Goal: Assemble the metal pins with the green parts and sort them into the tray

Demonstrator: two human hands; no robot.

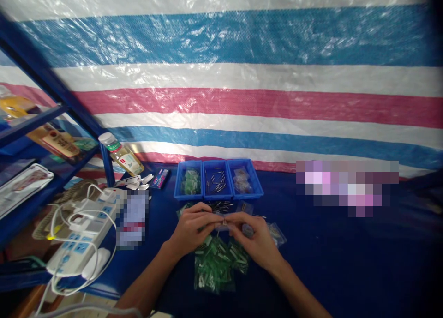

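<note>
Both hands meet over the middle of the blue table. My left hand [194, 226] pinches one side of a small clear plastic bag [221, 222], while my right hand [254, 235] pinches its other side. What is inside the bag is too small to make out. Below the hands lies a pile of small green packets [215, 262]. Just beyond the fingers are loose thin dark metal pieces [221, 206]. More clear bags [277, 234] lie beside my right hand.
Three joined blue bins stand behind the hands, holding green packets [191, 182], thin metal pieces [216, 182] and clear bags [242, 182]. A drink bottle [122, 154], a power strip [81, 235] with white cables and a metal shelf frame [79, 117] are at the left. Striped sheeting [242, 101] hangs behind.
</note>
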